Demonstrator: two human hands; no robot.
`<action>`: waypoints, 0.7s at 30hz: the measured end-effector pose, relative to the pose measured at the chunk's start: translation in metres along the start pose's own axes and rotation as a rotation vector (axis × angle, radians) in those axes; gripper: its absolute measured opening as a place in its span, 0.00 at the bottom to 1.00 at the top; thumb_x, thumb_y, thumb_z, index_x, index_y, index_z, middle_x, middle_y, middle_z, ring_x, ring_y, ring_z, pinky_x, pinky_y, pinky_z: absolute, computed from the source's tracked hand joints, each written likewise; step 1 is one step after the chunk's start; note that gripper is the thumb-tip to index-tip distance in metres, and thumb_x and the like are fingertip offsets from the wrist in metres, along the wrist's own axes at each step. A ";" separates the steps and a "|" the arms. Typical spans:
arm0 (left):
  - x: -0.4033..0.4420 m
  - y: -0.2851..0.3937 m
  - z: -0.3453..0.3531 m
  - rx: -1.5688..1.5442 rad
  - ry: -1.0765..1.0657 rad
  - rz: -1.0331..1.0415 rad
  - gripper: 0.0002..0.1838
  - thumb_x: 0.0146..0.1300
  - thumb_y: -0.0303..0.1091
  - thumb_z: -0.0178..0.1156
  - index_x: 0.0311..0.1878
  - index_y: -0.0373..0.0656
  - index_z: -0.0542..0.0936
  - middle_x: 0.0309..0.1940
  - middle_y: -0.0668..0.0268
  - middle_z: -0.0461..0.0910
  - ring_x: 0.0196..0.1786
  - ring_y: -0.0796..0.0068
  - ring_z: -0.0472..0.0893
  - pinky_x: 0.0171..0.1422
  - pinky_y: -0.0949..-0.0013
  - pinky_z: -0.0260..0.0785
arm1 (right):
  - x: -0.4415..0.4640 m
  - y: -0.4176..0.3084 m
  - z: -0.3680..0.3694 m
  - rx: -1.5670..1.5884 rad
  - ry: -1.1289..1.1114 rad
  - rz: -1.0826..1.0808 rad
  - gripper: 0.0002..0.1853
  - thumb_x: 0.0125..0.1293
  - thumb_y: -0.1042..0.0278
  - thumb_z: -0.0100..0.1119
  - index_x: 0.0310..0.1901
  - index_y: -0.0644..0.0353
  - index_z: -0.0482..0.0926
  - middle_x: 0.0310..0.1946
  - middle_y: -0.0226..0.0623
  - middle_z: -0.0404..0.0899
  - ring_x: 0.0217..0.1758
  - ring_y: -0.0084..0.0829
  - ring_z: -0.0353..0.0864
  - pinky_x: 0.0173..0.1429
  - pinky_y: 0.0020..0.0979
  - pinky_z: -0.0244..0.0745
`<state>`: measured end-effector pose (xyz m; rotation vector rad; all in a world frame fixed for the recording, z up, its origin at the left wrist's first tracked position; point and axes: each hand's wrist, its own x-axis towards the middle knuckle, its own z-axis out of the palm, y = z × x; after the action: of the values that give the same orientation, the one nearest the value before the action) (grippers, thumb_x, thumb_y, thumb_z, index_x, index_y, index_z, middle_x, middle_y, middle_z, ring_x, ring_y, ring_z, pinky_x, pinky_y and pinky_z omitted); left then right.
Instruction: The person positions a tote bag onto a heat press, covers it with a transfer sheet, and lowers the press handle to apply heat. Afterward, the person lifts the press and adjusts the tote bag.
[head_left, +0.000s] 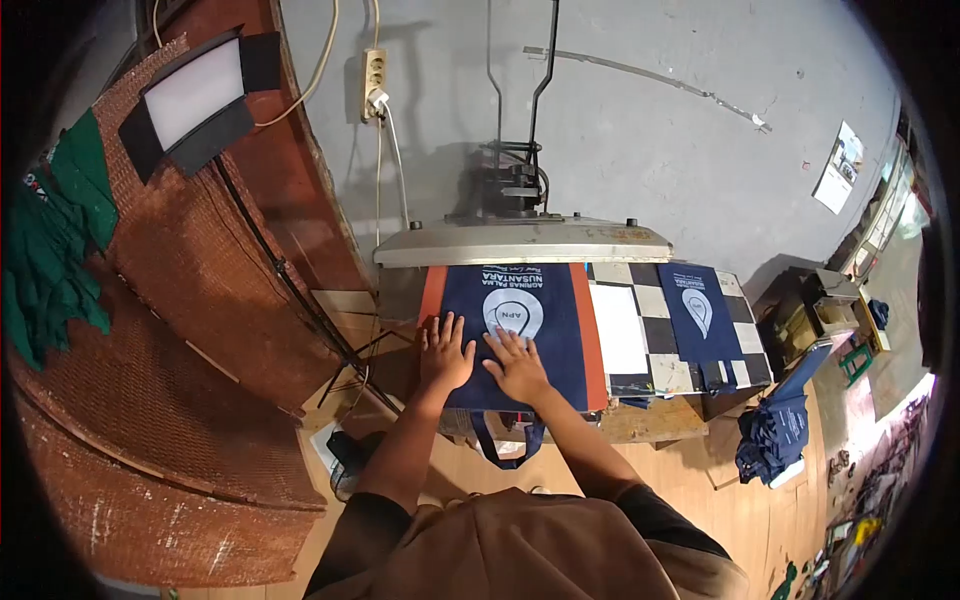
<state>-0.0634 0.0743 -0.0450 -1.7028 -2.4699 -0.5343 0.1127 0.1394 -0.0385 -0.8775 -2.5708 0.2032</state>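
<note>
My left hand (pixel 447 362) and right hand (pixel 518 372) rest spread-fingered, gripping nothing, on the navy bag (pixel 562 350), flat before the metal press (pixel 520 243). Its white print already shows (another printed piece (pixel 715 338) lies rightward); what's left, I can't tell.

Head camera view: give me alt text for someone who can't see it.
The person's left hand and right hand lie flat on a navy bag with white print, its strap hanging toward them, by a metal press. To the right, a second printed navy piece lies on a checkered surface.
</note>
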 end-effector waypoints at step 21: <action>0.000 0.002 -0.002 -0.021 0.028 0.007 0.33 0.71 0.52 0.49 0.75 0.50 0.62 0.77 0.62 0.56 0.79 0.52 0.52 0.81 0.44 0.39 | -0.035 0.078 -0.008 -0.166 0.108 0.450 0.36 0.73 0.40 0.42 0.75 0.53 0.59 0.77 0.40 0.56 0.81 0.46 0.50 0.81 0.49 0.40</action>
<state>-0.0621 0.0743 -0.0425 -1.6996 -2.4467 -0.5809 0.1846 0.1798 -0.0636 -1.4810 -2.2829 0.0670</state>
